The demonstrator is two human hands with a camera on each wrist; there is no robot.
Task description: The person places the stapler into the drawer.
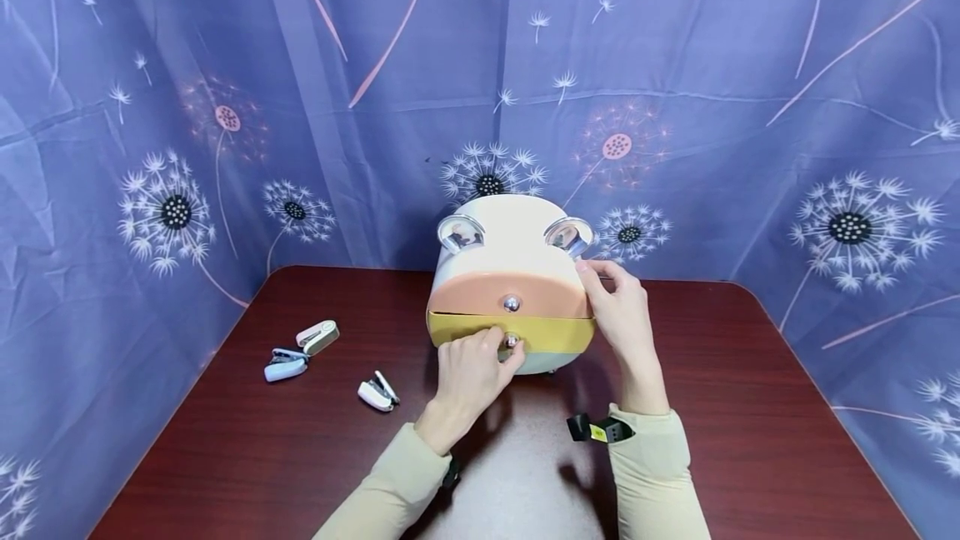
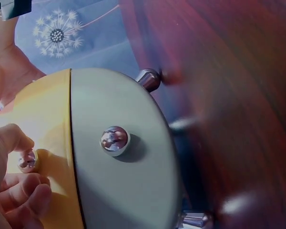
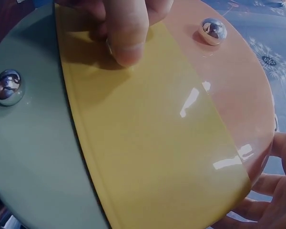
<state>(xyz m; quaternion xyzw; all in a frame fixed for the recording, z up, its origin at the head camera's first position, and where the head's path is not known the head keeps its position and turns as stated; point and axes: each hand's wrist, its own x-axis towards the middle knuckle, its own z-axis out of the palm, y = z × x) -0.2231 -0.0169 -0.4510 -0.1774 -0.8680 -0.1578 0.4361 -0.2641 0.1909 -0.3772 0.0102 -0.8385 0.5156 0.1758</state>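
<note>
A rounded cabinet (image 1: 513, 232) with a white body carries three stacked drawers: pink (image 1: 551, 294), yellow (image 1: 558, 336) and pale green (image 2: 119, 105). My left hand (image 1: 471, 367) pinches the silver knob (image 2: 26, 161) of the yellow drawer between thumb and fingers. That drawer's front stands slightly proud of its neighbours, with a thin dark gap along its upper edge. My right hand (image 1: 622, 315) rests against the cabinet's right side, its fingers spread near the pink drawer's end in the right wrist view.
Left of the cabinet lie three small staplers on the dark red table: a pale one (image 1: 318, 337), a blue one (image 1: 286, 367) and a white one (image 1: 377, 392). Two silver rounded ears (image 1: 461, 232) rise from the cabinet top. A blue dandelion-print curtain (image 1: 375, 148) hangs behind.
</note>
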